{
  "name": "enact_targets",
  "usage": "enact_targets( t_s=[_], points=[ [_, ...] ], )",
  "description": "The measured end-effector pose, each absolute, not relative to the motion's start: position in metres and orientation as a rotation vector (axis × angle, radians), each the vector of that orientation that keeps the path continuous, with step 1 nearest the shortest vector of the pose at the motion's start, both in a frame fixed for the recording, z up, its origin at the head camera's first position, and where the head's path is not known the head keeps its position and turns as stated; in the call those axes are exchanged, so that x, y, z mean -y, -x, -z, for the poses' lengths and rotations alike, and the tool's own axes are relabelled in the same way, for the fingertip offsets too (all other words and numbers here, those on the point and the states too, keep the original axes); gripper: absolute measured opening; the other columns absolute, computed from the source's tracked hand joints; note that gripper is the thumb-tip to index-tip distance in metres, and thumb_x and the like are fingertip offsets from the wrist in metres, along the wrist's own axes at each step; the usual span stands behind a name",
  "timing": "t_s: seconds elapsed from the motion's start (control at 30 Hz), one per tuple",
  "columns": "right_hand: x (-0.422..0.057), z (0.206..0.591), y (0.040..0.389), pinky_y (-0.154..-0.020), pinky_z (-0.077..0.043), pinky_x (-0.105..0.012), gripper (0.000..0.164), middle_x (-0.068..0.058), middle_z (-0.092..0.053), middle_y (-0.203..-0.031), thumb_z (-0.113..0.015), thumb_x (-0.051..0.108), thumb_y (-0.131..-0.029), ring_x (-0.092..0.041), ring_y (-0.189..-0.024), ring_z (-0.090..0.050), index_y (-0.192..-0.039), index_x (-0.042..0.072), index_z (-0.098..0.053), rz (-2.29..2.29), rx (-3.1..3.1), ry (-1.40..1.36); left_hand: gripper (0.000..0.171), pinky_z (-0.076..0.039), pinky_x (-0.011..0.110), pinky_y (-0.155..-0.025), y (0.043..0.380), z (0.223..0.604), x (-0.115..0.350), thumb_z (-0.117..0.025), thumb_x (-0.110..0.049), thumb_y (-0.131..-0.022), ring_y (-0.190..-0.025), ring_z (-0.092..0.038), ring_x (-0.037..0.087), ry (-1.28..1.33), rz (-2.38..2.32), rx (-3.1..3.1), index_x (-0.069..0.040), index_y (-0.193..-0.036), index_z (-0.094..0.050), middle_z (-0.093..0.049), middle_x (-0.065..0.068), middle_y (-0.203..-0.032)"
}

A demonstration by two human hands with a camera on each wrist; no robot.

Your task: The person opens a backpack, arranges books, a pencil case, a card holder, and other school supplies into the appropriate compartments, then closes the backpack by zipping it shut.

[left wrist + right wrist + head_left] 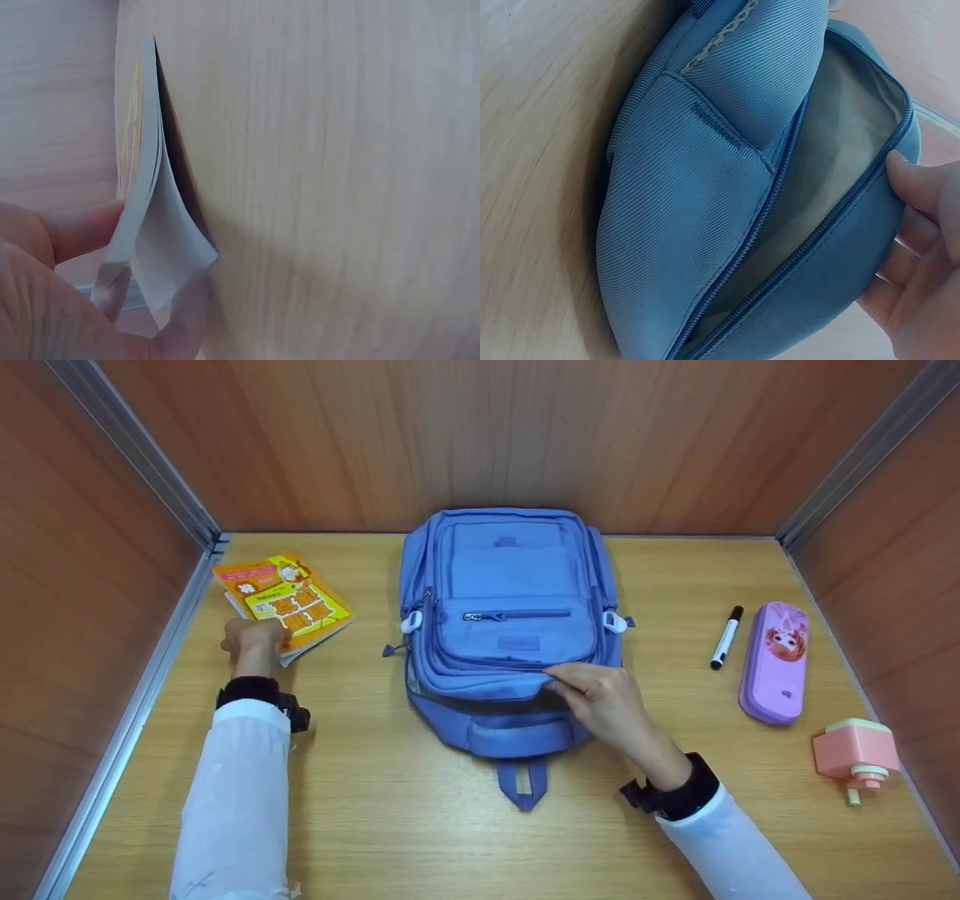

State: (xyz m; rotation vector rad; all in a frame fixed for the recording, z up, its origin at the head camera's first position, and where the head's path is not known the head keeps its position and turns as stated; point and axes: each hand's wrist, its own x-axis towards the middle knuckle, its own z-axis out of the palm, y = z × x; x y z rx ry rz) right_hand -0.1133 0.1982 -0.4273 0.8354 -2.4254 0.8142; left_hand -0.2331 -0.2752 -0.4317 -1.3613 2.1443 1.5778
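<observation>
A blue backpack (517,574) lies on the table with its top handle toward me. My right hand (611,701) pinches the edge of its zipped opening between thumb and fingers. In the right wrist view the opening gapes, showing pale lining (832,142) between the two zipper edges. At the left, my left hand (253,643) grips the near edge of an orange and yellow booklet (319,619). In the left wrist view the booklet (146,165) stands tilted on edge, and a lower white page (169,240) splays away from the rest.
To the backpack's right lie a black-and-white marker (726,639), a purple pencil case (772,675) with a cartoon picture, and a pink pencil sharpener (856,750) with a crank. Wooden panels (495,442) wall in the table (420,825) at the back and both sides.
</observation>
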Motion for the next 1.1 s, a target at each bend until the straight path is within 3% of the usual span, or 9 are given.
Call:
enact_targets(
  t_s=[0.1,0.3,0.5,0.67,0.8,1.1],
  points=[
    [-0.199,0.427,0.113,-0.072,-0.055,-0.028,0.018,-0.003,-0.072,-0.096,-0.074,0.014,-0.08,-0.017,-0.085,-0.069,-0.099,0.012,-0.075,-0.812,2.426,-0.839,0.076,-0.043,0.025,-0.095,0.233,0.434,0.275,-0.065,-0.009,-0.087,-0.124,-0.037,0.021,1.357,-1.531,-2.163,-0.006,-0.149,-0.022,-0.016,0.014,-0.151],
    [-0.199,0.427,0.113,-0.071,-0.055,-0.028,0.018,-0.003,-0.072,-0.096,-0.074,0.015,-0.081,-0.015,-0.085,-0.069,-0.099,0.012,-0.075,-0.811,2.429,-0.837,0.074,-0.044,0.024,-0.094,0.231,0.434,0.278,-0.058,-0.001,-0.089,-0.127,-0.04,0.017,1.341,-1.648,-2.171,-0.009,-0.149,-0.016,-0.031,0.009,-0.149],
    [-0.199,0.426,0.113,-0.072,-0.055,-0.027,0.018,-0.002,-0.072,-0.096,-0.073,0.014,-0.082,-0.015,-0.085,-0.069,-0.099,0.012,-0.075,-0.809,2.427,-0.839,0.083,-0.043,0.021,-0.095,0.232,0.432,0.281,-0.059,0.003,-0.087,-0.128,-0.035,0.013,1.352,-1.85,-1.993,-0.012,-0.15,-0.007,-0.026,0.005,-0.152],
    [-0.198,0.425,0.114,-0.071,-0.056,-0.028,0.018,-0.003,-0.072,-0.096,-0.074,0.013,-0.081,-0.016,-0.084,-0.069,-0.099,0.011,-0.075,-0.813,2.423,-0.842,0.076,-0.048,0.022,-0.088,0.227,0.432,0.283,-0.052,0.008,-0.089,-0.124,-0.038,0.012,1.311,-2.127,-1.754,-0.015,-0.15,-0.013,-0.029,0.003,-0.148],
    [-0.197,0.424,0.115,-0.071,-0.055,-0.027,0.018,-0.004,-0.072,-0.096,-0.074,0.012,-0.081,-0.016,-0.084,-0.069,-0.099,0.01,-0.075,-0.816,2.429,-0.851,0.06,-0.054,0.03,-0.08,0.218,0.432,0.282,-0.043,0.01,-0.092,-0.119,-0.048,0.018,1.22,-2.36,-1.581,-0.015,-0.145,-0.029,-0.042,0.005,-0.137],
    [-0.197,0.417,0.116,-0.068,-0.055,-0.024,0.018,-0.005,-0.072,-0.094,-0.072,0.013,-0.083,-0.015,-0.081,-0.069,-0.1,0.01,-0.074,-0.78,2.425,-0.858,0.047,-0.055,0.033,-0.077,0.196,0.428,0.262,-0.053,-0.003,-0.093,-0.111,-0.056,0.019,0.906,-2.538,-1.401,-0.013,-0.138,-0.041,-0.049,0.006,-0.134]
  ],
)
